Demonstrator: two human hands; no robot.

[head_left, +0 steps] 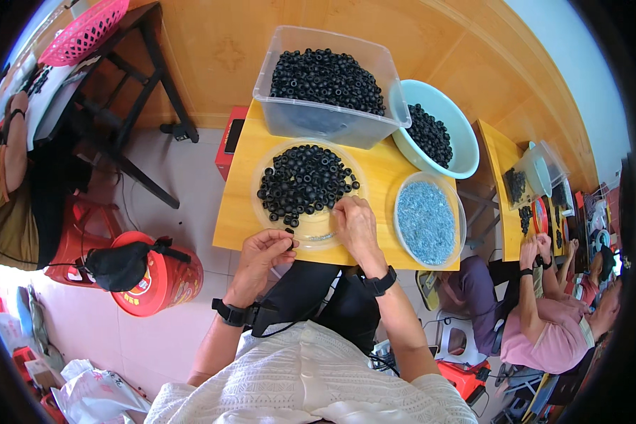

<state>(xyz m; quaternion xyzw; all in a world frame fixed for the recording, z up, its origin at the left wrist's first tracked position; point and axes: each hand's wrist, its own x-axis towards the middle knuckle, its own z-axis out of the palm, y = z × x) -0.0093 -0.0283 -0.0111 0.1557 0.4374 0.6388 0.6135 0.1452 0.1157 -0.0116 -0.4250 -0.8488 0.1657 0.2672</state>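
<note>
My left hand (267,252) pinches a small black round part (290,235) between thumb and fingertips, just off the near edge of a shallow round clear tray (259,205). My right hand (357,225) is over the tray's right side, with fingers bent down and closed together; whatever they hold is hidden. A heap of black ring-shaped parts (300,177), several with a hole showing, fills the tray's far part. Close to my right fingers, a few tiny pale pieces (325,237) lie by the tray's near rim.
The tray stands on a yellow wooden table (234,212). Behind it is a clear plastic bin (318,121) of black parts; a pale-blue basin (466,166) holds more. At right sits a round tub (461,233) of small bluish translucent pieces. A red bucket (184,272) stands left; co-workers sit on both sides.
</note>
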